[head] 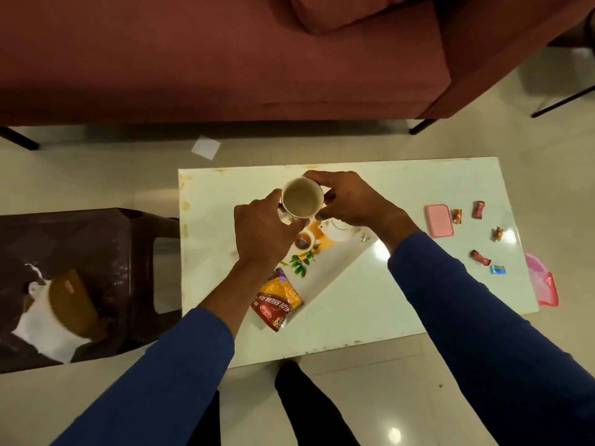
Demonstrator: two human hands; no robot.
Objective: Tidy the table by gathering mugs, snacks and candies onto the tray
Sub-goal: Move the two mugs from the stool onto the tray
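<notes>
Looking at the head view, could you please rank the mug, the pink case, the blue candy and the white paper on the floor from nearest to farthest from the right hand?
From the right hand:
1. Mug, gripped in it, to its left over the tray.
2. Pink case, on the table to its right.
3. White paper on the floor, and blue candy at the table's right edge: too close to call.

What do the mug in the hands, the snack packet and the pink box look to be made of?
Mug: probably glazed ceramic, with a smooth cream inside and a thick rounded rim.
Snack packet: glossy printed plastic film, creased and shiny.
Pink box: likely moulded plastic, with an even matte colour and rounded corners; it could be something else.
</notes>
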